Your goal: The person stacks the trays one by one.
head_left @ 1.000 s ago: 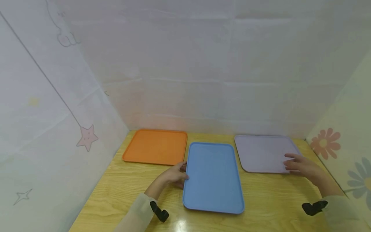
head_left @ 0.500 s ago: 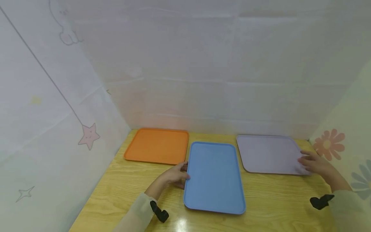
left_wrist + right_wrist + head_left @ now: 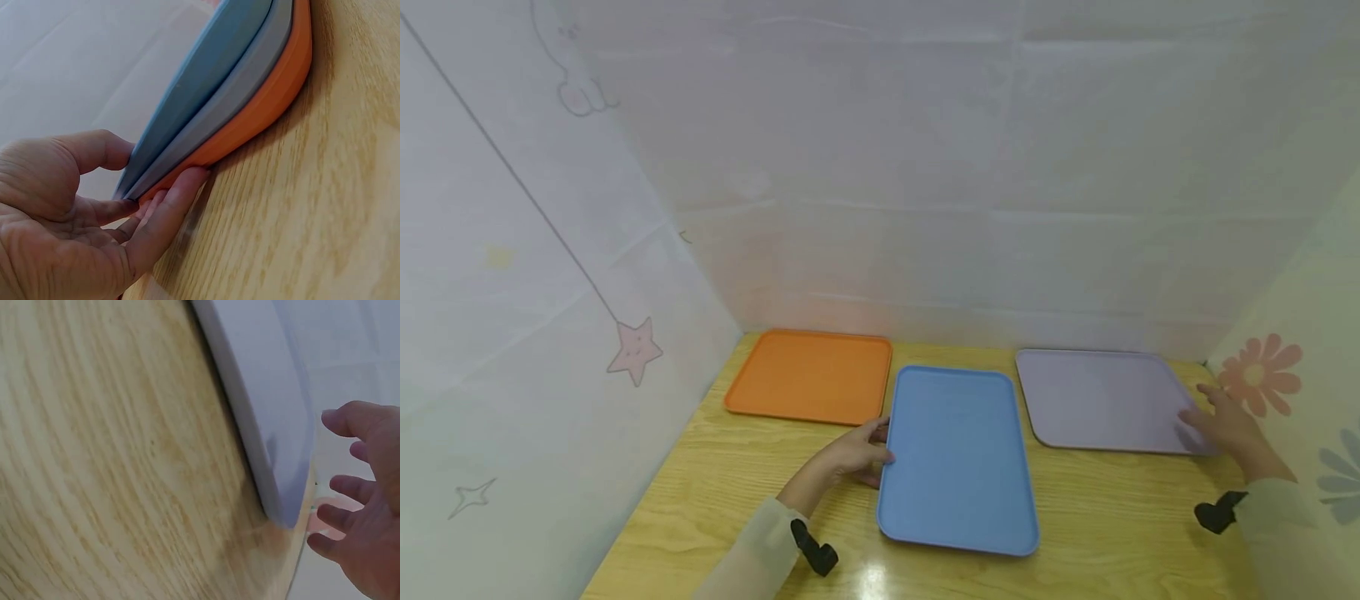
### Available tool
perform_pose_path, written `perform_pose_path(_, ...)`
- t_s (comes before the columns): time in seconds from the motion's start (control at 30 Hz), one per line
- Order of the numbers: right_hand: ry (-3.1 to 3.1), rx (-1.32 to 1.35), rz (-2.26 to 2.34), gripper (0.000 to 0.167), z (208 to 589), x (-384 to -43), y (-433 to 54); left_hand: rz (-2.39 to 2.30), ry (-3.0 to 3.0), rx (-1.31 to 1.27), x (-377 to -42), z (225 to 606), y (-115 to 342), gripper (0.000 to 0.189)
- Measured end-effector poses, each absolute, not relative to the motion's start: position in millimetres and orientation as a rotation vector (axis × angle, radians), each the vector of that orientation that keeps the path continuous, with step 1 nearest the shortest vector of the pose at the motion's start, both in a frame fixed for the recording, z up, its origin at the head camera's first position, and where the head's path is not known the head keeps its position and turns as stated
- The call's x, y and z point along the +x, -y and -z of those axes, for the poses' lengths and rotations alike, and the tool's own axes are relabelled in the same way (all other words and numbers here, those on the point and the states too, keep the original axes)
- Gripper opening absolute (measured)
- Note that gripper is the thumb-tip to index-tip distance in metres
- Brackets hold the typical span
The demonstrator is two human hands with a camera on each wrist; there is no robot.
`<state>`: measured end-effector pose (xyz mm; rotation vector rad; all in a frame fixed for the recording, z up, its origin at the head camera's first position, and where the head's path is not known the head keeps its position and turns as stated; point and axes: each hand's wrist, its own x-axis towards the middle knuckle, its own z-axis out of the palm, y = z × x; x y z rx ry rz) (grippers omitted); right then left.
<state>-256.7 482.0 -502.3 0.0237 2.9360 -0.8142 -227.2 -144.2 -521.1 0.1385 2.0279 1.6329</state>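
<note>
A stack of three rectangular trays stands in the middle of the table, with the blue tray (image 3: 958, 462) on top. In the left wrist view a greyish-lilac tray (image 3: 225, 103) and an orange tray (image 3: 269, 109) show beneath it. My left hand (image 3: 850, 454) pinches the stack's left edge, thumb at the blue rim and fingers under the orange one. A lilac tray (image 3: 1105, 400) lies at the back right. Beside its right end is my right hand (image 3: 1232, 429), thumb and fingers spread apart; the right wrist view shows a gap between the fingertips and the tray's corner.
Another orange tray (image 3: 811, 377) lies at the back left of the wooden table (image 3: 700, 517). A pale cloth wall (image 3: 880, 183) rises behind, and printed side walls close in the left and right.
My right hand has moved right, from over the lilac tray to its right end, and its thumb and fingers have spread. The left hand keeps its grip on the stack; the view shifts slightly.
</note>
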Motion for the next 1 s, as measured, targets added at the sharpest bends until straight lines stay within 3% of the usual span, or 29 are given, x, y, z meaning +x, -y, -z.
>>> perform_pose_path(0.33, -2.999, 0.038, 0.623, 0.088, 536.4, -267.8, -486.6, -1.635, -2.027, 0.142, -225.2, 518.4, 143.3, 0.086)
perform_pose_path(0.63, -2.888, 0.205, 0.610, 0.105, 536.9, -261.4, -481.1, -1.632, -2.012, 0.147, -224.5, 519.3, 141.8, 0.086)
perform_pose_path(0.73, -2.898, 0.216, 0.576, 0.101, 532.4, -262.4, -477.9, -1.632, -2.015, 0.145, -225.1, 519.9, 142.2, 0.087)
perform_pose_path(1.0, -3.080, 0.222, 0.530, 0.064, 522.3, -262.6, -471.0, -1.633, -2.005, 0.162, -226.9, 519.0, 142.9, 0.087)
